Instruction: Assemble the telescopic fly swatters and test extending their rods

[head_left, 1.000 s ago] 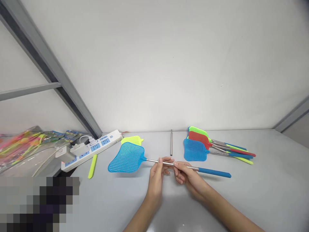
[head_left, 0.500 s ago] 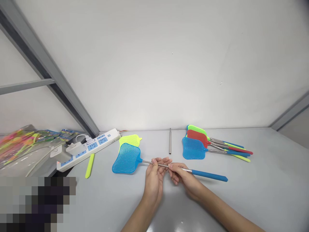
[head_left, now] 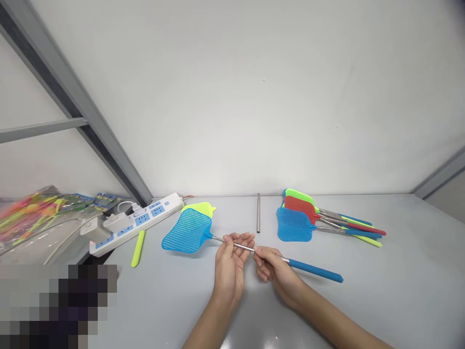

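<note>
While both hands meet over the middle of the table (head_left: 399, 271), the step in hand looks to me like working the telescopic rod of the blue fly swatter (head_left: 187, 231), either drawing it out or pushing it in. From the head camera, the left hand (head_left: 228, 264) pinches the thin steel rod just behind the mesh head, fingers curled round it. The right hand (head_left: 276, 269) pinches the same rod a little further along, near where the blue grip begins. The swatter is lifted clear of the table, head tilted up to the left, grip pointing down to the right. I would judge the next move calls for a straight pull or push along the rod, with no bending.

Beyond the hands lie a loose metal tube (head_left: 258, 213), a yellow-green swatter head (head_left: 201, 208) and a yellow-green grip (head_left: 138, 248). A stack of finished swatters (head_left: 312, 218) sits to the right, a power strip (head_left: 141, 220) to the left.
</note>
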Demonstrator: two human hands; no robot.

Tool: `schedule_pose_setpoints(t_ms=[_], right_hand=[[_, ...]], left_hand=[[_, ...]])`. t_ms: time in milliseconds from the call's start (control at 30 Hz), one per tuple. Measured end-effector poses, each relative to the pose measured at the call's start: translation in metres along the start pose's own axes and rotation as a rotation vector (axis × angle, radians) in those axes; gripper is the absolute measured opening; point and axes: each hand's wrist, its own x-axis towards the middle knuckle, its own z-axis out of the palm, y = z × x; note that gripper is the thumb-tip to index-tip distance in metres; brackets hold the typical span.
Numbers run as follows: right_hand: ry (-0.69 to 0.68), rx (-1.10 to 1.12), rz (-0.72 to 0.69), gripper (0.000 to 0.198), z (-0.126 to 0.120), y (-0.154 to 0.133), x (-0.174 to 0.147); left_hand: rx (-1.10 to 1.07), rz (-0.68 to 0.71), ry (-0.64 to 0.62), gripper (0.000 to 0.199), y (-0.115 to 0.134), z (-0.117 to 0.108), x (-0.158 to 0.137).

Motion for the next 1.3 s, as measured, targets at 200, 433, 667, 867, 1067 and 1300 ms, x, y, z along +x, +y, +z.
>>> schedule_pose_setpoints(t_ms=[200,433,667,867,1067,1300], right_hand=[[0.029,-0.032,-0.009,0.031,0.001,-0.005,-0.001],[0.021,-0.055,-0.029,0.031,0.001,-0.008,-0.001],[0.007,-0.053,-0.045,0.031,-0.001,-0.012,-0.001],[-0.011,-0.079,-0.054,0.031,-0.001,-0.015,-0.002],[0.0,-0.04,-0.02,0.032,-0.009,-0.016,0.0],[0.017,-0.065,-0.091,0.039,-0.019,-0.019,0.004]], left_hand=[[-0.003,0.008,0.007,0.02,0.003,0.001,0.003],[-0.007,0.049,0.025,0.02,0.009,0.0,0.006],[-0.019,0.088,0.034,0.02,0.014,-0.003,0.009],[-0.022,0.104,0.036,0.02,0.017,-0.001,0.009],[0.045,0.062,-0.047,0.018,0.011,-0.003,0.009],[0.197,0.06,-0.087,0.031,-0.004,0.001,0.0]])
